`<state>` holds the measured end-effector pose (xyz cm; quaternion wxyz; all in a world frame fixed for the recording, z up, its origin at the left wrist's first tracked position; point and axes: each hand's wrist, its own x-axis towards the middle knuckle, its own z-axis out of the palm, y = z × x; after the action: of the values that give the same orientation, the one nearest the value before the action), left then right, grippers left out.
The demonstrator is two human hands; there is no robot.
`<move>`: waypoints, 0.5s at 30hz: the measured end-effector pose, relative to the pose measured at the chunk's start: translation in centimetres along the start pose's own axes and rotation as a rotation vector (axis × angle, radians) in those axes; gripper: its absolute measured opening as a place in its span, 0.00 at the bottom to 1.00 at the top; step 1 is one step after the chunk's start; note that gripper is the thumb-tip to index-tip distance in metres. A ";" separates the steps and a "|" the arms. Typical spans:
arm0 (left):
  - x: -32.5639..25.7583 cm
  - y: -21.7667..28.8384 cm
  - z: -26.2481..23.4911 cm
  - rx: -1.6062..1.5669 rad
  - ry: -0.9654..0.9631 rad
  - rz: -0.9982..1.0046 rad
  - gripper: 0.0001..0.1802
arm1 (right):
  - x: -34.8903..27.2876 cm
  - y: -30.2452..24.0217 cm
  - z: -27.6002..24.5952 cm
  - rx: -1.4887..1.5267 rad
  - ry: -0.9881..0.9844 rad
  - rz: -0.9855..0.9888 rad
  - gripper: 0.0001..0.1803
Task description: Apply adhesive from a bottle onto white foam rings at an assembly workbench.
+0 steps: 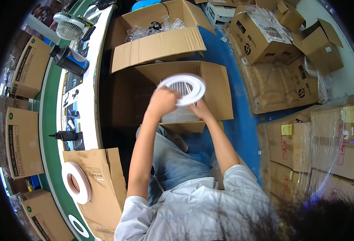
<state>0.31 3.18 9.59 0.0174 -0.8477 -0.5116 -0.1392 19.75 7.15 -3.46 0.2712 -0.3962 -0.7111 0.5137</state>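
- Evidently I was at the handling stage: both my hands held a round white plastic vent grille with a slatted centre [183, 88] over the open brown cardboard box [219, 86] in front of my knees.
- My left hand [163, 102] was curled over the ring's near-left rim, fingers closed on it from above.
- My right hand [199, 108] sat under the lower right edge, fingers pressed up against the rim; how tightly they pinched I could not tell, since the ring hid them.
- The grille was tilted, face up towards me, clear of the box walls.
- Behind it stood a second open carton holding clear plastic bags [155, 28].
- To my left, on the long white tabletop [89, 86], lay a stack of white rings on brown paper [76, 182] and a black bottle [69, 59].
- My judgement: the next move called for keeping the ring level and both grips steady while it passed the box flaps.
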 end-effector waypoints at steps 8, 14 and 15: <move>-1.0 1.9 1.4 0.049 0.248 -0.095 0.15 | 0.9 0.4 0.9 0.013 0.067 -0.002 0.10; 0.1 2.8 -0.4 0.037 0.614 0.041 0.14 | 1.0 1.4 0.8 -0.086 -0.007 0.148 0.10; 0.3 3.2 0.5 0.026 0.615 0.046 0.14 | 0.5 2.4 1.5 -0.054 0.275 -0.111 0.09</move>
<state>3.34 2.02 9.51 0.1857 -0.7769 -0.4645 -0.3823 18.94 7.18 -6.25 0.3834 -0.4300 -0.7015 0.4195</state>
